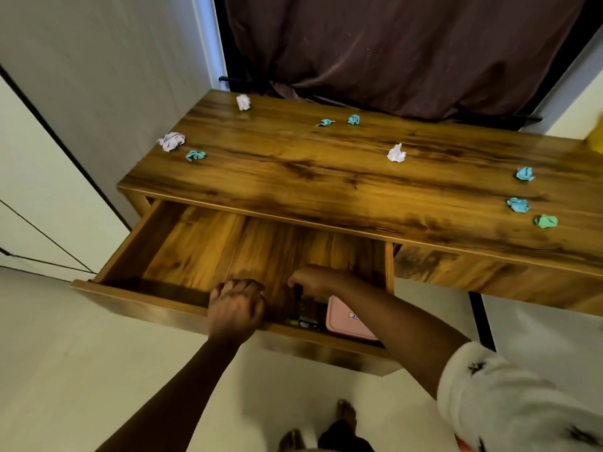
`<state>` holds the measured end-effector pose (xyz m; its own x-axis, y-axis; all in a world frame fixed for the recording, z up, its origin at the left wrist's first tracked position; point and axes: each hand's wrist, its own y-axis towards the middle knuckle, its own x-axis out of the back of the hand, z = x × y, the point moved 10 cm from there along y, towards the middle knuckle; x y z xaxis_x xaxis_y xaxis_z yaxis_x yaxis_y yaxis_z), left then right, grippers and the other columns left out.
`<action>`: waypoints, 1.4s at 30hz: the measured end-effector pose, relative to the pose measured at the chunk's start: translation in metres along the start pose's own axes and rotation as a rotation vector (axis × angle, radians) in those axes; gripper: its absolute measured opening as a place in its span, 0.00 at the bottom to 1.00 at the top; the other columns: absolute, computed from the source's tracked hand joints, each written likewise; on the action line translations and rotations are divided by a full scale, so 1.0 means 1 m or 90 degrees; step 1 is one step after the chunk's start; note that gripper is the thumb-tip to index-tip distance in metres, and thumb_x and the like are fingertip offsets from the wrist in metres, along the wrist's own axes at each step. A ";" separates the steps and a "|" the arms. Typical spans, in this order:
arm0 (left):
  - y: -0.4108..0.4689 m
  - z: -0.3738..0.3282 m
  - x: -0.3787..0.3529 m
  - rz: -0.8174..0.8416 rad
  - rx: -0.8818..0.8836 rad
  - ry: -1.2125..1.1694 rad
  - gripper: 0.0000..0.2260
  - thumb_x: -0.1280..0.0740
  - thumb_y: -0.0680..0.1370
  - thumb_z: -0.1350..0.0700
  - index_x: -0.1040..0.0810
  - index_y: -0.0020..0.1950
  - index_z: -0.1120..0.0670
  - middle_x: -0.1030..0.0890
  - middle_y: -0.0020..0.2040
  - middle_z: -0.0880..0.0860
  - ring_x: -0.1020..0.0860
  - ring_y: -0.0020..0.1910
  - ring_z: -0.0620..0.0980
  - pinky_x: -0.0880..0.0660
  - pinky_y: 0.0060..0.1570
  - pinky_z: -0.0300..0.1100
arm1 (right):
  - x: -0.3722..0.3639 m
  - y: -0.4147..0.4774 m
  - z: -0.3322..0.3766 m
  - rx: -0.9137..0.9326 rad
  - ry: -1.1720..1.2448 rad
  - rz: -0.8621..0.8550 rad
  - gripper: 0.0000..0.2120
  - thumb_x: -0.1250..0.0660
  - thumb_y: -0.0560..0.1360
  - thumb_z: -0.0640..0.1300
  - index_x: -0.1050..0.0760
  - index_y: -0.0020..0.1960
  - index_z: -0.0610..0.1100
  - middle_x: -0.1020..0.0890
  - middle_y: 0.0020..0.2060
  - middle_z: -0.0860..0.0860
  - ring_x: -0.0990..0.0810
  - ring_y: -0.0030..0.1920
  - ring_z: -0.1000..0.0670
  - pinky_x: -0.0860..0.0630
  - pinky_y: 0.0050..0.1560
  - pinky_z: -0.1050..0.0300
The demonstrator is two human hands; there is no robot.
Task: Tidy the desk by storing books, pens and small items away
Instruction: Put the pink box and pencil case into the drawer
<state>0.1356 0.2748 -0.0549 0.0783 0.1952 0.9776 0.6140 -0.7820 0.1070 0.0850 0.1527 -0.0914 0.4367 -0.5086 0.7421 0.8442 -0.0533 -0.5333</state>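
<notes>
The wooden desk (pixel 326 164) has its left drawer (pixel 137 246) pulled wide out. My left hand (pixel 235 308) grips the drawer's front edge, fingers curled over it. My right hand (pixel 315 282) reaches down into the drawer and pinches a dark pen (pixel 298 293) upright. Below it lie several pens (pixel 303 321) beside a pink book (pixel 349 321) in the drawer's near right corner. Most of the drawer floor is bare wood.
Several crumpled paper balls lie on the desktop: white ones (pixel 171 140) (pixel 396 154) (pixel 243 102), blue ones (pixel 195 155) (pixel 525 174) (pixel 518 204), a green one (pixel 546 221). A dark curtain (pixel 391 53) hangs behind. A wall stands at left. My feet (pixel 346 412) are on the pale floor.
</notes>
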 end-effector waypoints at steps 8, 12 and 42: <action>0.000 0.002 0.000 -0.023 0.001 0.011 0.20 0.49 0.75 0.44 0.19 0.52 0.48 0.18 0.50 0.48 0.23 0.50 0.53 0.32 0.52 0.49 | -0.010 0.020 0.008 0.044 -0.140 0.096 0.15 0.38 0.72 0.29 0.24 0.57 0.37 0.22 0.54 0.41 0.22 0.52 0.42 0.26 0.48 0.50; 0.000 0.002 0.000 -0.032 0.000 0.012 0.19 0.48 0.75 0.45 0.19 0.51 0.48 0.18 0.49 0.49 0.23 0.49 0.53 0.32 0.50 0.49 | -0.015 0.021 0.010 0.058 -0.193 0.092 0.14 0.37 0.74 0.34 0.25 0.58 0.39 0.22 0.55 0.42 0.23 0.53 0.42 0.26 0.50 0.51; 0.001 -0.018 0.085 -0.207 -0.129 -0.480 0.12 0.29 0.72 0.46 0.19 0.53 0.47 0.18 0.47 0.42 0.22 0.44 0.37 0.24 0.39 0.37 | 0.049 -0.093 0.029 -0.007 0.845 -0.377 0.07 0.30 0.73 0.42 0.21 0.51 0.46 0.18 0.46 0.52 0.19 0.48 0.57 0.24 0.44 0.66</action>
<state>0.1288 0.2804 0.0315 0.4690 0.7151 0.5183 0.5494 -0.6957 0.4628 0.0370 0.1575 0.0062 -0.5769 -0.8145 -0.0620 0.7900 -0.5370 -0.2957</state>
